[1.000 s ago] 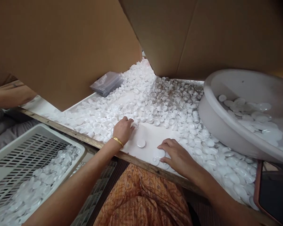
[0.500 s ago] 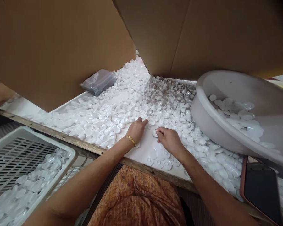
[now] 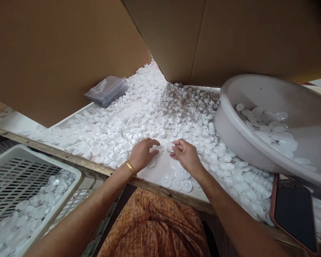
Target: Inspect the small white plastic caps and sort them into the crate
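Note:
A white table top [image 3: 163,162] is covered with several small white plastic caps [image 3: 139,121]. My left hand [image 3: 143,153], with a gold bangle at the wrist, rests on the table with its fingers curled over a small cap. My right hand [image 3: 184,153] pinches a small white cap [image 3: 171,146] between thumb and fingers, close to the left hand. Flat white discs [image 3: 180,180] lie on the table just below my right hand.
A tilted white basin [image 3: 230,117] with flat discs stands at the right. A white slotted crate [image 3: 29,175] with caps sits at the lower left. Brown cardboard sheets [image 3: 56,53] rise behind. A phone [image 3: 294,210] lies at the right edge. A plastic bag pack [image 3: 107,89] lies at the back.
My right hand left the flat discs near the table edge and moved up to the cap pile, where it picked up a small cap. My left hand shifted right, towards it.

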`<state>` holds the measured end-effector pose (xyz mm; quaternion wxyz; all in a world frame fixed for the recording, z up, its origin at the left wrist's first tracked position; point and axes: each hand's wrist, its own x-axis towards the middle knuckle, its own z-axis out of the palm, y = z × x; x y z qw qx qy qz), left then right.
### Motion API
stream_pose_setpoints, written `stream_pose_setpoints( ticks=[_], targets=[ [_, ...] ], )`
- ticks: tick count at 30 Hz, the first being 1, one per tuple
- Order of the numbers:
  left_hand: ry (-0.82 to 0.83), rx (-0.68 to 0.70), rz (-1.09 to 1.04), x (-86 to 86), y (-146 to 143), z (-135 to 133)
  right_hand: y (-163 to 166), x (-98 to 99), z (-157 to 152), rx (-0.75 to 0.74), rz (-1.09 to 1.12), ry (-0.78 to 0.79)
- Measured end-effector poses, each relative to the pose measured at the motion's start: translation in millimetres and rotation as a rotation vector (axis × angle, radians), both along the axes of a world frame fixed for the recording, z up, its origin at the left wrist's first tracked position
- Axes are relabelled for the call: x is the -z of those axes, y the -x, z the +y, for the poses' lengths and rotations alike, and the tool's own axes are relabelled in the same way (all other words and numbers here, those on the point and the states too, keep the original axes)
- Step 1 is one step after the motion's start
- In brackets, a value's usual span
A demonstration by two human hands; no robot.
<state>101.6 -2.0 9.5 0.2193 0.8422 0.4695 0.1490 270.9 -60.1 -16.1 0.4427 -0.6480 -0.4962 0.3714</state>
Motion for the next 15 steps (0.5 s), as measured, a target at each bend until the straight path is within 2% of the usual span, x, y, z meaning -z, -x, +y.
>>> stream_pose_setpoints(
  ticks=[4,6,10,15],
  targets=[
    [0.24,-0.119,-0.223,-4.2,-1,6,13,1.5,2,-0.11,-0.484,-0.326],
    [0.34,-0.139,-0.268,-0.9,-1,7,18,8.0,2,-0.188,-0.611,-0.42],
    [0.42,-0.205,-0.324,11.5,0,5,22,22.2,-1,-0.278,-0.626,-0.527],
    [0.381,-0.219,-0.3,21.5,2,6,21,26.9,-2,-0.287,-0.624,-0.521]
  ],
)
